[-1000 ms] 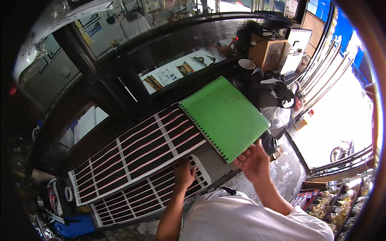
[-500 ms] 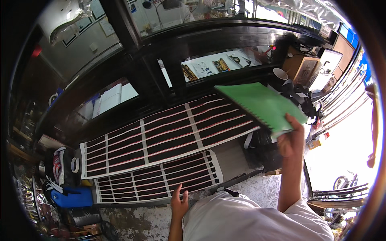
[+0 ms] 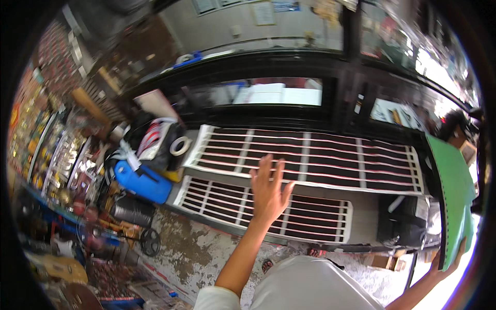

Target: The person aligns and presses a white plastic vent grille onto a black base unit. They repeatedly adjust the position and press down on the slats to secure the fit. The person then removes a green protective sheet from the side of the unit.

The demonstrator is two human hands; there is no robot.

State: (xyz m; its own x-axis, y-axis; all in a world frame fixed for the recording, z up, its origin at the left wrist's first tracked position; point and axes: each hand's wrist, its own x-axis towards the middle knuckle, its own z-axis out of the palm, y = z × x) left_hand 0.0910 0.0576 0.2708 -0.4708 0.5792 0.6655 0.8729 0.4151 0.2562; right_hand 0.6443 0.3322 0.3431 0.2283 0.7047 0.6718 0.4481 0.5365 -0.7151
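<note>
My left hand (image 3: pixel 269 195) reaches forward with its fingers spread and holds nothing. It is over the seam between two printed sheets, and I cannot tell whether it touches them. The long sheet (image 3: pixel 330 155) behind has black blocks divided by white and reddish stripes. A shorter sheet (image 3: pixel 315 219) with the same pattern lies nearer to me. At the far right, my right hand (image 3: pixel 452 263) grips the lower end of a green spiral-bound notebook (image 3: pixel 453 191), held nearly upright. The notebook's cover hides part of that hand.
Left of the sheets are a roll of tape (image 3: pixel 180 146) and a blue container (image 3: pixel 142 182). A black bag (image 3: pixel 400 219) sits at the bench's right end. Behind runs a dark-framed window (image 3: pixel 279 64). Shelves of small goods (image 3: pixel 57 155) line the left, above worn floor (image 3: pixel 181 237).
My view has turned left, bringing the goods shelves in. My left hand has risen from the bench's front edge to over the sheets. The notebook, still in my right hand, now stands more upright.
</note>
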